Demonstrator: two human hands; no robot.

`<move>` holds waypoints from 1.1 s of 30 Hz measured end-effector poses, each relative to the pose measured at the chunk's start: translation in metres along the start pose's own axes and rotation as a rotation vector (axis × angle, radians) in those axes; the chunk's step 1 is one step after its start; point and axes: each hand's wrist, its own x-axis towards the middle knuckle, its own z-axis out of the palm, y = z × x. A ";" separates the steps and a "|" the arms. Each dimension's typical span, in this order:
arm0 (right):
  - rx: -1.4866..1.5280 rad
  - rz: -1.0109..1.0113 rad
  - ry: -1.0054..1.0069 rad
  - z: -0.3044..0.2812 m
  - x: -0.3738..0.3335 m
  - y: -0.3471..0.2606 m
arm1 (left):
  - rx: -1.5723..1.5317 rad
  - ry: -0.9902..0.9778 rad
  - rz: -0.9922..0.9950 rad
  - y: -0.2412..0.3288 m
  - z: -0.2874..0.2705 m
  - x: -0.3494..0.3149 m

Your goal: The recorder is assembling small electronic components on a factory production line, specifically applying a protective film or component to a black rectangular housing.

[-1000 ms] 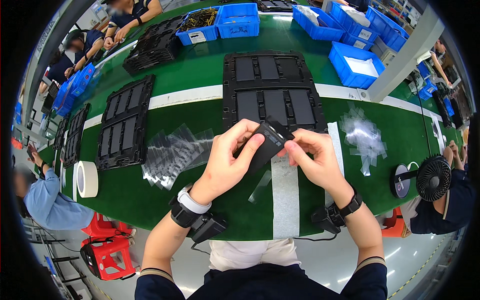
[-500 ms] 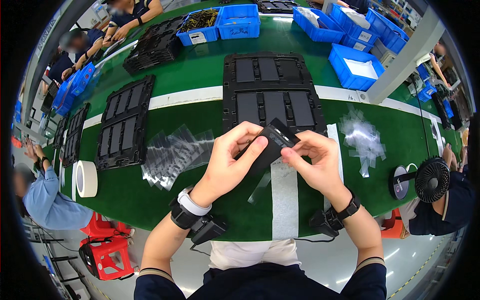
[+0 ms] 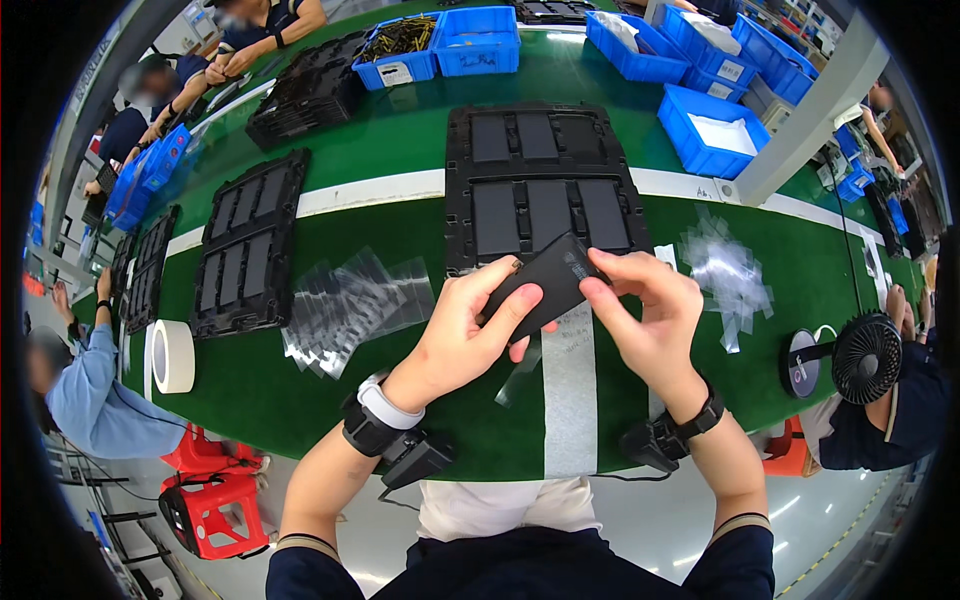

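Observation:
A flat black rectangular pack (image 3: 552,283) with small print on its face is held tilted above the green bench. My left hand (image 3: 470,318) is closed on it, thumb on the face and the other fingers behind and under it. At the pack's upper right corner, my right hand (image 3: 650,305) pinches the edge between thumb and index finger; whether any thin film lies there is too small to tell. Beyond my hands lies a black tray (image 3: 460,150) holding several similar dark packs. Clear film strips (image 3: 350,310) are fanned out left of my left hand.
More clear strips (image 3: 722,275) are piled to the right. A loaded black tray (image 3: 245,245) and a tape roll (image 3: 173,357) lie left. Blue bins (image 3: 480,45), a metal post (image 3: 815,115) and a small black fan (image 3: 864,360) stand around; co-workers sit at both sides.
The pack has turned in my hands, its printed face now smoother to view and its end slot no longer showing. My right hand has shifted slightly right, its fingers more spread.

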 end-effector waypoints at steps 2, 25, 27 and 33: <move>-0.361 -0.326 -0.047 -0.002 0.002 0.000 | 0.003 0.004 -0.006 0.003 0.001 0.000; -0.111 0.093 -0.015 -0.005 0.009 0.001 | 0.304 0.016 0.013 0.000 0.003 0.001; -0.167 0.118 -0.019 -0.008 0.011 0.004 | 0.344 0.008 -0.007 -0.003 0.001 -0.001; 0.116 0.302 -0.324 -0.018 0.022 0.000 | 0.256 0.117 -0.051 -0.003 -0.004 0.001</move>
